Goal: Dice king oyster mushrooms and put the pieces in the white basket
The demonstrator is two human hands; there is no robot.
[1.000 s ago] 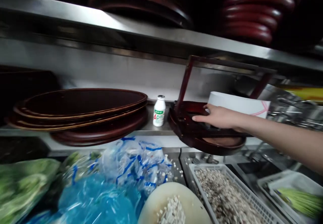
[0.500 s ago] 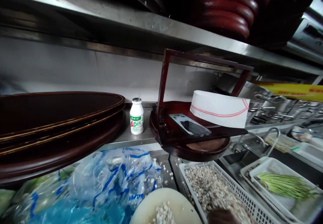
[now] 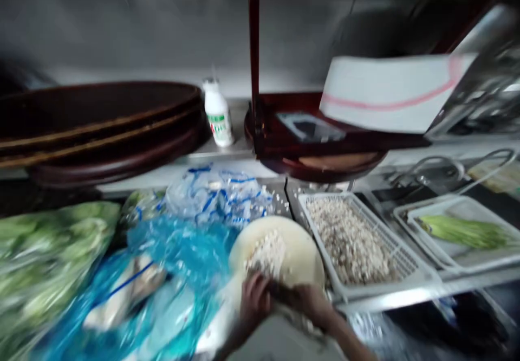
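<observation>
Both of my hands are over the near part of a round pale cutting board (image 3: 303,242), blurred by motion. My left hand (image 3: 255,296) has its fingers curled at the near edge of a pile of chopped white pieces (image 3: 270,250). To its right, my right hand (image 3: 311,301) is closed round one end of a dark, blurred tool that looks like a knife (image 3: 280,291). The tool reaches across to my left fingers. Whether those fingers grip it or only touch it is too smeared to make out.
A white perforated basket (image 3: 406,263) of chopped pieces stands right of the board, with a tray of green stalks (image 3: 463,231) beyond. Blue plastic bags (image 3: 179,247) and bagged greens (image 3: 52,258) lie left. A white bottle (image 3: 218,114) and a phone (image 3: 311,127) are on the shelf behind.
The view has tilted down, showing more of the board and counter. Both hands are now in view at the board; before, only a dark blurred shape showed over the basket's near end.
</observation>
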